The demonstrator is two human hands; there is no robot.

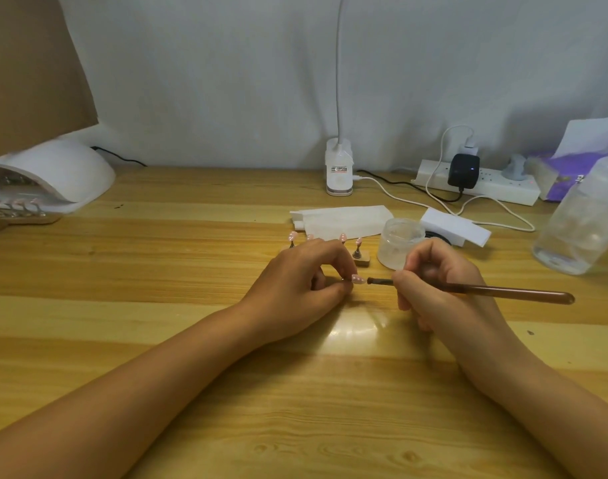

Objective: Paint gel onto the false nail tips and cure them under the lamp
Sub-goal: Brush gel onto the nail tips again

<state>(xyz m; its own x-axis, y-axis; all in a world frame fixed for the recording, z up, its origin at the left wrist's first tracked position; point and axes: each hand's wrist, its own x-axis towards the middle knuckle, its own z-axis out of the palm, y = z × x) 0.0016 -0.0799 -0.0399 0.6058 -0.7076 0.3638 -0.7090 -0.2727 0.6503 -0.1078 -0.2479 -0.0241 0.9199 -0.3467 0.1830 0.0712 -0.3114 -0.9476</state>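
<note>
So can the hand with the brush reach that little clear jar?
Probably yes. The clear jar stands just beyond the right hand, with nothing between them. That grip holds the brush though, so it likely cannot pick the jar up.

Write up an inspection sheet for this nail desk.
Surface: wooden table, with lamp glare near the hands.
Job's things: brush tip at the held nail tip; stand of tips; translucent jar; curing lamp far left.
Clutter: folded paper, white block, clear bottle.
Hands: left hand pinches the nail tip; right hand grips the brush.
Cables: white cable towards power strip; black cable behind the curing lamp.
Surroundings: grey wall, clip lamp, cardboard.
</note>
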